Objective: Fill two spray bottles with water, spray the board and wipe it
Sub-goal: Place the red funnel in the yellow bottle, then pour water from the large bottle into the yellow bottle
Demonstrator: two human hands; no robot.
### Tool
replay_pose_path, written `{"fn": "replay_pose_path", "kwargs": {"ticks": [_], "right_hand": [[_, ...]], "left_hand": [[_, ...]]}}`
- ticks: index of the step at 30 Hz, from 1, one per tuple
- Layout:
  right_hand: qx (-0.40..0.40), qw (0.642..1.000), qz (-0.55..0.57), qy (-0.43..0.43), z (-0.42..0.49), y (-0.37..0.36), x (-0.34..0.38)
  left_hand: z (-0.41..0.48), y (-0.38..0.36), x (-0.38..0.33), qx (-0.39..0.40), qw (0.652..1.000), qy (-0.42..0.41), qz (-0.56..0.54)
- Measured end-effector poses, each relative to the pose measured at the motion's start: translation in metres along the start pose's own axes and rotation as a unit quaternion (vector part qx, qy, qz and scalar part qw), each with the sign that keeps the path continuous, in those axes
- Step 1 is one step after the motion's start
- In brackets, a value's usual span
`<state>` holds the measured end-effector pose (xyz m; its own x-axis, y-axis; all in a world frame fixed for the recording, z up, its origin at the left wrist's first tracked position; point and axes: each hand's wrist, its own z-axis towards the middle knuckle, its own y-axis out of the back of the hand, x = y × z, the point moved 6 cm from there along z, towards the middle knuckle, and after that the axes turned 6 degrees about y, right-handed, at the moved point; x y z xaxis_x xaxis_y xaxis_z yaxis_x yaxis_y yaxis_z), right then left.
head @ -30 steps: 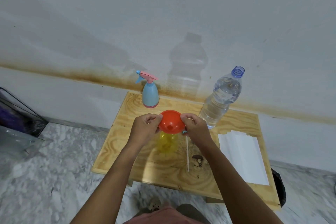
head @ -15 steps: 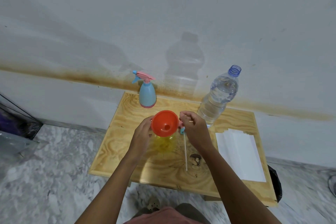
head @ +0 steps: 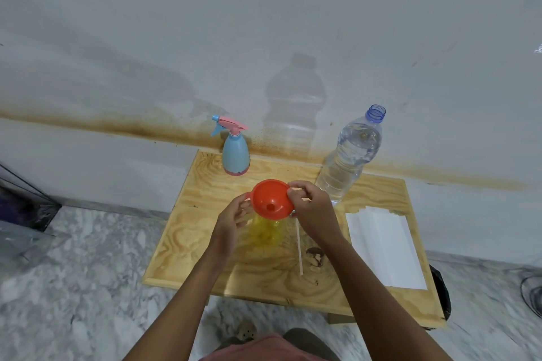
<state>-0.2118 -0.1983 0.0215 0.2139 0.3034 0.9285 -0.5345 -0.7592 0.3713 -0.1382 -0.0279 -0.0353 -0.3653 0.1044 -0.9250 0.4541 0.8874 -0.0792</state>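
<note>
**Funnel seated on the yellow bottle, both hands at it**

Most of the yellow spray bottle (head: pixel 265 233) is hidden under the orange funnel (head: pixel 271 199) and behind the hands; only its see-through yellow body shows, and I cannot tell whether there is water in it. It stands near the middle of the wooden surface (head: pixel 202 231), with the funnel sitting in its neck, mouth tilted toward the viewer. The right hand (head: pixel 312 212) has its fingers pinched on the funnel's right rim. The left hand (head: pixel 231 220) curls around the left side, fingers partly apart beside the bottle; whether they press on it is hard to make out. A thin white tube (head: pixel 299 249) lies on the wood just under the right hand, its top end hidden.

At the back stands the blue spray bottle (head: pixel 235 152), opaque, with a pink trigger head. To the right, the clear water bottle (head: pixel 349 157) stands uncapped, largely full. White folded paper (head: pixel 384 246) lies on the right of the surface.
</note>
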Motion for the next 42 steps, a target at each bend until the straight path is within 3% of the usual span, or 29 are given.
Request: {"fn": "replay_pose_path", "kwargs": {"ticks": [6, 10, 13, 17, 23, 32, 42], "right_hand": [[-0.048, 0.999, -0.022, 0.006, 0.003, 0.021, -0.006], [-0.183, 0.982, -0.054, 0.007, 0.007, 0.070, -0.008], [-0.233, 0.970, -0.072, 0.008, 0.022, 0.103, -0.015], [-0.213, 0.976, -0.034, -0.007, 0.048, 0.124, -0.029], [-0.081, 0.995, 0.027, 0.047, 0.080, 0.118, -0.037], [-0.094, 0.986, 0.070, 0.119, 0.099, 0.116, -0.045], [-0.119, 0.974, 0.074, 0.176, 0.106, 0.118, -0.029]], "left_hand": [[0.003, -0.010, 0.026, 0.024, 0.969, -0.080, 0.232], [0.004, -0.022, 0.017, -0.027, 0.953, -0.132, 0.271], [0.008, -0.024, 0.014, -0.062, 0.951, -0.161, 0.258], [0.010, -0.028, 0.012, -0.053, 0.962, -0.151, 0.223], [0.013, -0.032, 0.018, -0.073, 0.973, -0.127, 0.181], [0.018, -0.033, 0.033, -0.104, 0.983, -0.050, 0.143], [0.014, -0.034, 0.028, -0.108, 0.984, -0.042, 0.136]]}}
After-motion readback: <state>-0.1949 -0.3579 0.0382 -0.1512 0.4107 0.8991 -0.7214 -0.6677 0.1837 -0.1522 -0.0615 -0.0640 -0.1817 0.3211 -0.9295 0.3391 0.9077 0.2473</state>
